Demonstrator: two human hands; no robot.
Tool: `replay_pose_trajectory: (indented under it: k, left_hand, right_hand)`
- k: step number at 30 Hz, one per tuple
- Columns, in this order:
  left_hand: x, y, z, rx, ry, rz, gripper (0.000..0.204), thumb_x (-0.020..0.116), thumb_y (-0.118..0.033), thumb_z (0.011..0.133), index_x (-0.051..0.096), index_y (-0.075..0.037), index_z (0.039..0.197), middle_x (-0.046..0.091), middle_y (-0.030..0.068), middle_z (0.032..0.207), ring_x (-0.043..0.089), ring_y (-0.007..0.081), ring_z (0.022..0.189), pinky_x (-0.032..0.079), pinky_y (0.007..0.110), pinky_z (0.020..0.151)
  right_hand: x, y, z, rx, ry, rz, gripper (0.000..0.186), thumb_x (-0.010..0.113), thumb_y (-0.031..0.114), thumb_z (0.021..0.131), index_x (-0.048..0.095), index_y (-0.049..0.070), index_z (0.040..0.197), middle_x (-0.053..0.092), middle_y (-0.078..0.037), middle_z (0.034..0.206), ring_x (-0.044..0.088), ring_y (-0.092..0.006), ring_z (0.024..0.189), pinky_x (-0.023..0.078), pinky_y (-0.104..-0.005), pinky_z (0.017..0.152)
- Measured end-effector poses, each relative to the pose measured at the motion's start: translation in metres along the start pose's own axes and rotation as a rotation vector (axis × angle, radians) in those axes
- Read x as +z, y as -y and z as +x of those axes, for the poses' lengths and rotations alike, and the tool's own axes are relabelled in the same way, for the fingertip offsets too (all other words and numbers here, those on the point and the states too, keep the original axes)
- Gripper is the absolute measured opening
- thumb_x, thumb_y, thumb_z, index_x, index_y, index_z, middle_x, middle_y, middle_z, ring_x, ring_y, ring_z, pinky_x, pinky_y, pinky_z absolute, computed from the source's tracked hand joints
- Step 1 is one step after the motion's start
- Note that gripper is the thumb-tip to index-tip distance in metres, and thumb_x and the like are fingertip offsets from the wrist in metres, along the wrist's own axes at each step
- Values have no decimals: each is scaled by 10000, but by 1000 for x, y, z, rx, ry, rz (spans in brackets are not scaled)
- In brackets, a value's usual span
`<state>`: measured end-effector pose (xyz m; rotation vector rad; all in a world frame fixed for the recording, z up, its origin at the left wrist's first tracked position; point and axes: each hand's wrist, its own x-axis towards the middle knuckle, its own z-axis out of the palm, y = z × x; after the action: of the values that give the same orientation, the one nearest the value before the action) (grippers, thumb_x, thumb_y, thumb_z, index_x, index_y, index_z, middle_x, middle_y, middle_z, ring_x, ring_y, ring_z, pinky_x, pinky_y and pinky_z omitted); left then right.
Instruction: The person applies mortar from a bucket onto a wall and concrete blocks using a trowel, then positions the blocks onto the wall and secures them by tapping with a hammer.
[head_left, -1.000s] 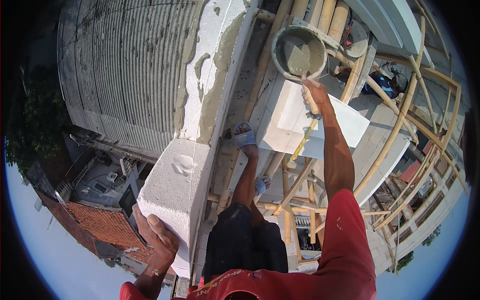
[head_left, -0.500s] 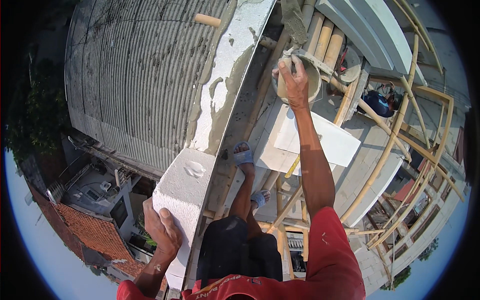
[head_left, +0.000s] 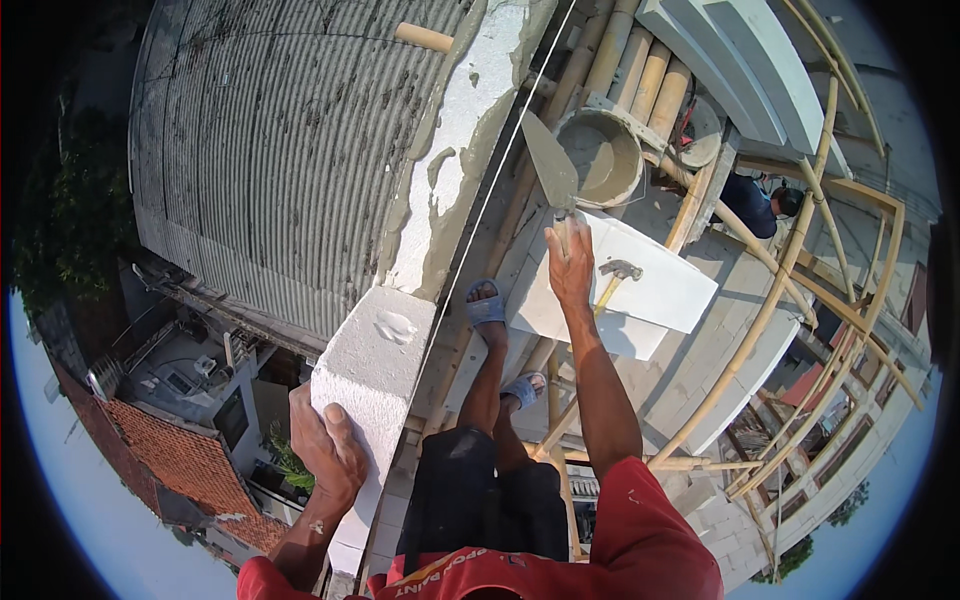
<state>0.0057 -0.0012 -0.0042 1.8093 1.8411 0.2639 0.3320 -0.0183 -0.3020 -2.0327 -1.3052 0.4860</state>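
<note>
left hand (head_left: 325,445): clamped on the white block (head_left: 372,372) at the wall top's near end
right hand (head_left: 568,262): gripping a trowel (head_left: 552,160), blade near the mortar bucket (head_left: 600,155)

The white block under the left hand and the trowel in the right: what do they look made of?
White block: seemingly lightweight aerated concrete, matte and grainy, with sharp cut edges. Trowel: flat pointed blade, probably steel, dulled by grey mortar; its handle is hidden in the right hand.
</note>
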Motion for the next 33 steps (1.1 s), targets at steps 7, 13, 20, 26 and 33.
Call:
replay_pose_trajectory:
  k: [7, 13, 20, 26, 33]
  left_hand:
    - [-3, 0, -4, -27, 5, 17, 542, 378, -429, 1075, 549, 75, 1175, 563, 211, 1001, 577, 336, 863, 455, 411, 800]
    - [-1, 3, -4, -86, 74, 65, 617, 320, -448, 1073, 485, 111, 1273, 548, 256, 1140, 551, 330, 1020, 404, 427, 942]
    - [4, 4, -10, -45, -10, 94, 650, 286, -469, 1074, 478, 122, 1265, 537, 257, 1130, 547, 337, 978, 407, 459, 900]
    - [1, -7, -1, -28, 38, 11, 561, 324, -423, 1087, 499, 97, 1207, 552, 219, 1031, 564, 311, 937, 427, 426, 861]
    - [-1, -6, 0, -10, -7, -43, 510, 373, -388, 1079, 551, 81, 1173, 566, 223, 989, 582, 350, 865, 458, 413, 807]
  right_hand:
    - [-57, -54, 12, 848, 162, 270, 393, 662, 275, 967, 623, 5, 1250, 616, -56, 812, 598, -127, 612, 514, -277, 537]
    - [-8, -186, 132, 573, 410, -513, 418, 658, 337, 901, 695, -61, 1023, 721, -268, 900, 733, -389, 797, 554, -485, 726]
    - [23, -135, 127, 552, 741, -401, 425, 688, 330, 871, 717, -36, 1083, 715, -281, 1085, 723, -402, 998, 553, -489, 885]
    - [-77, -129, 52, 895, 429, 555, 323, 684, 332, 924, 665, 41, 1063, 570, -32, 689, 534, -107, 503, 432, -265, 438]
    - [-114, -85, 24, 842, 339, 933, 323, 561, 295, 953, 598, 35, 1141, 548, -44, 739, 531, -125, 523, 434, -258, 463]
